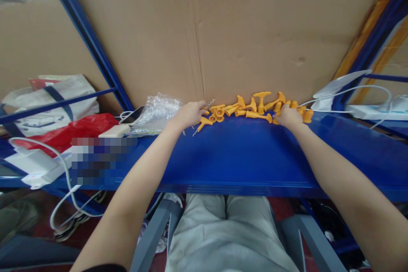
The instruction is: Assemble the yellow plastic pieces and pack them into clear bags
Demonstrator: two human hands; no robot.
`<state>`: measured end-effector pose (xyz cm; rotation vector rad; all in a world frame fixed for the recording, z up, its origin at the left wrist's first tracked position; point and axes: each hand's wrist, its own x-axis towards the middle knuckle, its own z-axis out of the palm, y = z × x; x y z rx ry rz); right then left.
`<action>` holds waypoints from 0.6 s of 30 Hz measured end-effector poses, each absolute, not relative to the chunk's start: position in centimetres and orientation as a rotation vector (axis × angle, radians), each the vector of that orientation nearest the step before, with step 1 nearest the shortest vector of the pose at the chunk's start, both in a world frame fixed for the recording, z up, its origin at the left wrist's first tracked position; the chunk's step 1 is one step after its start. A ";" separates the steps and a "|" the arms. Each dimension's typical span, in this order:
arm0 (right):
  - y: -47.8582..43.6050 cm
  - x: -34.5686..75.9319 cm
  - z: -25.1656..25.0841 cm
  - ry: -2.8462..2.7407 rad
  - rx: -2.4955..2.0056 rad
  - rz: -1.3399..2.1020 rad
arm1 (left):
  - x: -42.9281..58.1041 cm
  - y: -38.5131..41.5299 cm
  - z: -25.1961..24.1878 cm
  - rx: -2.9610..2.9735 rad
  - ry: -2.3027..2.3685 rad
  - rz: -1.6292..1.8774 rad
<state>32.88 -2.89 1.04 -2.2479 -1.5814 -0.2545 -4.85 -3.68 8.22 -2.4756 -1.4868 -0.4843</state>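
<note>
Yellow corkscrews and their yellow sleeves lie in a row along the back of the blue shelf (236, 153). At the row's left end is my left hand (189, 114), its fingers closed around a yellow corkscrew handle that is mostly hidden. Just below that hand rests a T-handled corkscrew (204, 123) with its metal spiral pointing toward me. Several sleeves (219, 113) are bunched to the right of it. My right hand (290, 117) reaches into the right end of the row, fingers curled onto a partly hidden yellow piece. Beside it lies a short yellow sleeve (307, 116).
A cardboard sheet (255, 29) stands behind the row. Clear plastic bags (159, 112) lie left of my left hand. Farther left are a red bag (76, 134), white chargers (35, 163) and cables. A power strip (376, 111) and a white cable are at the right.
</note>
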 end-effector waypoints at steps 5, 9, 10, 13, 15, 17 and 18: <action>-3.4 31.6 1.3 -1.616 -2.320 -0.076 | -1.8 -2.7 6.8 -2.555 -1.408 -0.920; -3.5 31.1 1.4 -1.629 -2.342 -0.074 | -0.9 -1.0 4.0 -2.617 -1.512 -1.161; -3.5 31.0 1.4 -1.638 -2.320 -0.097 | -1.0 -0.6 3.4 -2.621 -1.529 -1.231; -3.2 31.1 1.4 -1.690 -2.167 -0.216 | -1.5 0.2 2.1 -2.559 -1.560 -1.463; -2.7 31.0 1.4 -1.738 -2.010 -0.300 | -1.9 0.5 1.7 -2.516 -1.560 -1.541; -2.2 30.8 1.3 -1.787 -1.843 -0.358 | -2.0 0.6 1.5 -2.511 -1.544 -1.532; -1.9 30.5 1.2 -1.806 -1.768 -0.375 | -1.9 0.6 1.3 -2.518 -1.535 -1.496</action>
